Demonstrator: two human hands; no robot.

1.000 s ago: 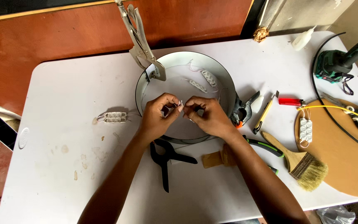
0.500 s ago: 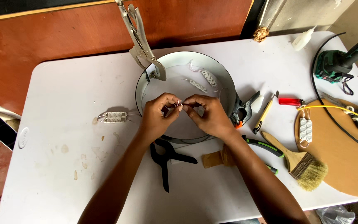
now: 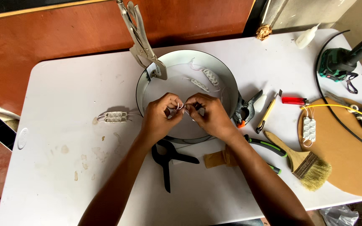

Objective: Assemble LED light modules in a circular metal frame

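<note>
Two hands pinch thin wires over a round metal ring on a white table [image 3: 63,175].

The ring [image 3: 141,86] sits mid-table, locking pliers [image 3: 141,44] clamped on its far-left rim. Left hand [image 3: 160,119] and right hand [image 3: 212,117], fingers narrowly closed, meet on the thin white wires [image 3: 182,106] above the ring's near side.

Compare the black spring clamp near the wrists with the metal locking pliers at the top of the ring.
The black clamp lies flat on the table, free of everything; the locking pliers stand tilted, their jaws gripping the ring's rim. The clamp is dark and looks like plastic; the pliers are bare shiny metal. The clamp is short and stubby; the pliers are longer and slimmer. Both are two-handled gripping tools, and neither hand touches them.
</note>
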